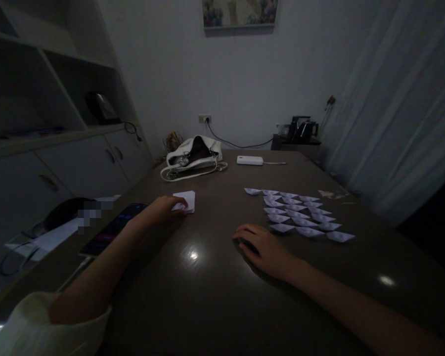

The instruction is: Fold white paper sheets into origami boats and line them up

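the left hand [163, 207] has bent fingers touching the small pile of white paper [190, 198]; i cannot tell if it pinches any. to lift just one sheet, it is best to slide a fingertip under one edge and be gentle, so the paper does not crease. the right hand [269, 249] rests on the table [215, 306], half open, with nothing in it. just beyond it sit rows of little paper boats [307, 231], so a big swing could knock them. the phone [111, 232] lies by the left arm and might get bumped. farther back are a white bag [214, 145] and a white box [249, 160] with a cord.
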Tool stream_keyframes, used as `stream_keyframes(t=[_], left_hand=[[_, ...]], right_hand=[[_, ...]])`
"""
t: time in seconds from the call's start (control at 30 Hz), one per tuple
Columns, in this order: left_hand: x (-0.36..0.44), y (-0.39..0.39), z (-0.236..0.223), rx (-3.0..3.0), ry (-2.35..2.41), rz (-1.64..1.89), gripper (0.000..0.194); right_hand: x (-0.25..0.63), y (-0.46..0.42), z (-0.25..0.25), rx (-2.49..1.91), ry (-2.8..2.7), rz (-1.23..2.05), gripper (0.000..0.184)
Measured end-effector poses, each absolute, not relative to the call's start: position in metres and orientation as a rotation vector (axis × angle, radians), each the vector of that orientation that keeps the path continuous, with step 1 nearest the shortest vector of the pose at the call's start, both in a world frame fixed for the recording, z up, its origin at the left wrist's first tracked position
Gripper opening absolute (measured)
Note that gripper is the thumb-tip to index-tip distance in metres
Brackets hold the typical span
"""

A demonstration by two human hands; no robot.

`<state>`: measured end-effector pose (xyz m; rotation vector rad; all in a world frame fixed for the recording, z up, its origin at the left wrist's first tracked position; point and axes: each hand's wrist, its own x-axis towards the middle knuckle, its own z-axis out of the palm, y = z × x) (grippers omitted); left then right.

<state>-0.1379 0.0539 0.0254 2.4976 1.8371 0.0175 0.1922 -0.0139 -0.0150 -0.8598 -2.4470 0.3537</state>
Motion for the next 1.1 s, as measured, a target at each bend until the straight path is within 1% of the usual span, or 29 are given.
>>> stream_keyframes(t=[0.13,0.4,0.5,0.57,0.63,0.7,0.77,0.83,0.87,0.9,0.93,1.03,1.07,1.1], left_hand=[[-0.136,0.053,0.024,2.503,1.833,0.042,0.031],[-0.136,0.053,0.021,2.467,1.974,0.129,0.04],[-0.131,0.047,0.028,2.472,2.081,0.222,0.042],[-0.123,0.043,0.032,2.58,2.059,0.395,0.04],[-0.113,0.038,0.033,2.659,1.957,0.496,0.039],[-0.101,0.034,0.03,2.687,1.778,0.518,0.037],[-0.087,0.029,0.025,2.726,1.549,0.473,0.035],[-0.074,0.023,0.019,2.766,1.308,0.44,0.036],[-0.068,0.02,0.017,2.765,1.2,0.443,0.036],[-0.063,0.017,0.015,2.759,1.078,0.447,0.034],[-0.059,0.014,0.014,2.741,0.97,0.478,0.033],[-0.051,0.006,0.015,2.665,0.819,0.548,0.026],[-0.051,0.004,0.016,2.619,0.836,0.59,0.025],[-0.05,0.002,0.017,2.564,0.867,0.616,0.024]], right_hand=[[0.192,-0.014,-0.015,-0.839,-2.44,0.356,0.025],[0.192,-0.014,-0.015,-0.857,-2.451,0.359,0.025],[0.192,-0.014,-0.014,-0.86,-2.453,0.358,0.024],[0.192,-0.014,-0.014,-0.865,-2.452,0.356,0.024],[0.191,-0.014,-0.015,-0.876,-2.453,0.358,0.024],[0.191,-0.014,-0.017,-0.898,-2.436,0.351,0.028],[0.191,-0.014,-0.019,-0.929,-2.383,0.317,0.04],[0.192,-0.013,-0.021,-0.945,-2.321,0.26,0.057],[0.192,-0.012,-0.021,-0.938,-2.301,0.235,0.062],[0.192,-0.011,-0.022,-0.919,-2.293,0.214,0.062],[0.193,-0.011,-0.021,-0.883,-2.296,0.198,0.056],[0.192,-0.011,-0.019,-0.736,-2.3,0.171,0.02],[0.192,-0.012,-0.018,-0.7,-2.28,0.181,0.014],[0.191,-0.012,-0.017,-0.69,-2.244,0.215,0.013]])
